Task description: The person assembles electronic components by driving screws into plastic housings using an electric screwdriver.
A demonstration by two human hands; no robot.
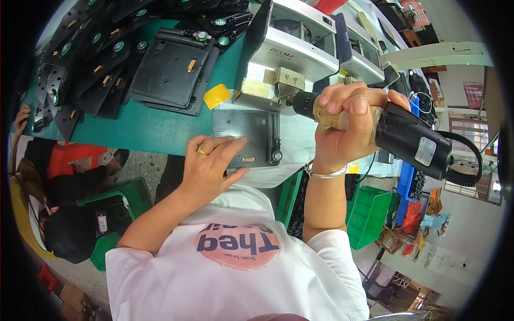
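My right hand (345, 120) is wrapped round an electric screwdriver (415, 142) with a black body and a taped grip. The tool is raised and tilted. Its nose points left toward the front of a white screw feeder machine (316, 51), and a cable leaves its rear end. My left hand (209, 160) lies with fingers spread on the near left part of a flat black plastic panel (241, 123). That panel rests on the bench, with a small round fitting at its near right corner. Whether a screw sits on the bit cannot be seen.
Stacked black panels (171, 72) stand at the back left, beside many more heaped panels (101, 69). A yellow piece (216, 96) lies on the green bench mat (144, 131). Green bins (369, 214) are below right. Another person's hand (22, 119) shows at far left.
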